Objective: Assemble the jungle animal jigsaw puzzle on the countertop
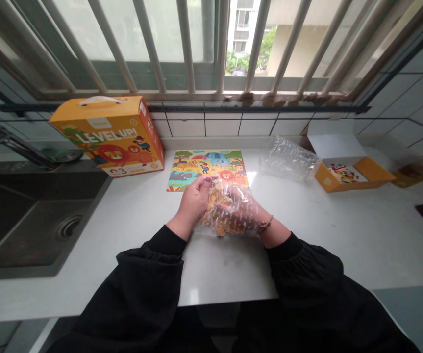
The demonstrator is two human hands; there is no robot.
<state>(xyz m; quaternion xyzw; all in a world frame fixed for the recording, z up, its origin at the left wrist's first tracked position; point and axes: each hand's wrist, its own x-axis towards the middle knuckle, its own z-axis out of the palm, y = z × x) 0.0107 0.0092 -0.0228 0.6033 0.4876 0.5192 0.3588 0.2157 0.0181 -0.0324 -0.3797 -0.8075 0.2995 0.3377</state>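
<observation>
Clear bubble-wrap bag (246,208) (orange puzzle pieces (218,208) inside)

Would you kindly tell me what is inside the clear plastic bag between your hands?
Orange and yellow jigsaw pieces, it seems, show through the clear plastic bag; the crinkled plastic and the left hand hide their pictures and number.
</observation>
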